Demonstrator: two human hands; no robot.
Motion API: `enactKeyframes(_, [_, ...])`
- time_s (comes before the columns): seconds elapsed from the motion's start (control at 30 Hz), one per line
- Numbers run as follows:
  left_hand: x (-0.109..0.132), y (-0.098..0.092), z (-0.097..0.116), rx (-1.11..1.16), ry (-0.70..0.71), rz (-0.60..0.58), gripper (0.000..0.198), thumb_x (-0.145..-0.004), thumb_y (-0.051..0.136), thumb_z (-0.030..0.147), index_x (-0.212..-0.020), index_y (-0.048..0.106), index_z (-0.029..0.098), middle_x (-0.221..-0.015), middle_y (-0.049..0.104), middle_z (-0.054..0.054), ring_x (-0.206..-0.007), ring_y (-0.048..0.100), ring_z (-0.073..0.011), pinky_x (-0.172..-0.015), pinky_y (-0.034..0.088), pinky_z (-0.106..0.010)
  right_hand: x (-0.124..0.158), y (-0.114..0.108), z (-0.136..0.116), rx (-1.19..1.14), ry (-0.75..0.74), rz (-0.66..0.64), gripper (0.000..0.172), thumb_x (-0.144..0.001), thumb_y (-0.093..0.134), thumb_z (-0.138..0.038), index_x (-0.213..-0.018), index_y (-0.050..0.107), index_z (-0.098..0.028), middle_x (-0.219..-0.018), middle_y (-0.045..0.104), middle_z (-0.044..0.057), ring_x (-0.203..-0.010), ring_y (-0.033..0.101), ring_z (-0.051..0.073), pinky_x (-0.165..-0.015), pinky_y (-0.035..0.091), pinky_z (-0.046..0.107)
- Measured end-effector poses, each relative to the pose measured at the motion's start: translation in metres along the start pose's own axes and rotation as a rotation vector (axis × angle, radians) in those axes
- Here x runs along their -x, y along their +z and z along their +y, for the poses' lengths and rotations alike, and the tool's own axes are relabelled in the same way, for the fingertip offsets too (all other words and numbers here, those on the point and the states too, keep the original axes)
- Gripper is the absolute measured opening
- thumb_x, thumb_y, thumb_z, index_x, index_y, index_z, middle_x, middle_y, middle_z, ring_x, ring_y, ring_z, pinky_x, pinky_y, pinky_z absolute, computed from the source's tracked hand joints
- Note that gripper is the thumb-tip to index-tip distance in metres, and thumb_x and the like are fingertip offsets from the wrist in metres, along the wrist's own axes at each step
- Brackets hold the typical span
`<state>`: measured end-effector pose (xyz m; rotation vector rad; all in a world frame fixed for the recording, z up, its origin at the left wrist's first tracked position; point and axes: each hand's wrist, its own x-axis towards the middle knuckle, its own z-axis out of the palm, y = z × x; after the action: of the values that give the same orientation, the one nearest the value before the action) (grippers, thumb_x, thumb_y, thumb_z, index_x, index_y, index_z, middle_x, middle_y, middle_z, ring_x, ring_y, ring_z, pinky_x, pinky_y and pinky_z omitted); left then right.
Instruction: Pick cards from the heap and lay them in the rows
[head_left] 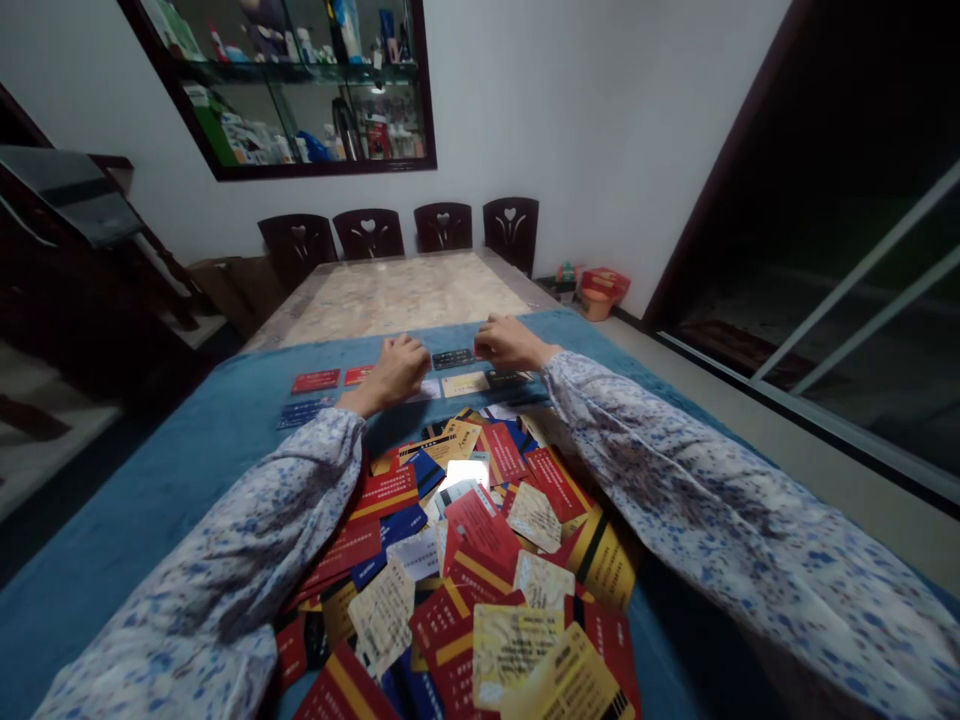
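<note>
A large heap of plastic cards [480,560], red, gold, blue and cream, lies on the blue cloth [165,480] just in front of me. Beyond it, single cards are laid out in rows: two red cards [316,380], a blue one [304,411], a black card [452,358] and a cream card [465,384]. My left hand [394,372] rests knuckles up with fingers curled, just left of the black card. My right hand [510,342] is curled too, at the black card's right end. Whether either hand pinches a card is hidden.
The blue cloth covers the near part of a long marble-topped table [397,295]. Several dark chairs [442,228] stand at its far end. A glass cabinet [300,80] hangs on the wall. A red basket [604,288] sits on the floor at right.
</note>
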<state>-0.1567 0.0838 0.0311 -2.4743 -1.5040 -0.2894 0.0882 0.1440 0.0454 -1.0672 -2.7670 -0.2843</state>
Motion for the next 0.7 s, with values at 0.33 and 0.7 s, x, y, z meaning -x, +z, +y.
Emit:
enactKeyframes(0.33, [0.002,-0.006,0.052,0.09,0.11,0.006,0.026,-0.094,0.044,0.017,-0.094,0.07,0.017,-0.101,0.067,-0.015,-0.104,0.05,-0.031,-0.093,0.035,-0.05,0.058,-0.01,-0.005,0.034,0.008,0.032,0.029,-0.098,0.047,-0.024,-0.1,0.075,-0.017,-0.102,0.073,0.013,-0.099,0.05,0.026,-0.074,0.024,0.037])
enactKeyframes(0.7, [-0.001,-0.005,0.11,0.194,0.271,-0.054,0.019,-0.093,0.051,0.019,-0.089,0.069,0.018,-0.105,0.069,-0.013,-0.107,0.05,-0.0294,-0.097,0.033,-0.05,0.125,-0.004,-0.006,0.007,0.053,0.025,0.024,-0.097,0.053,-0.025,-0.093,0.076,-0.019,-0.097,0.072,0.013,-0.099,0.049,0.025,-0.077,0.027,0.037])
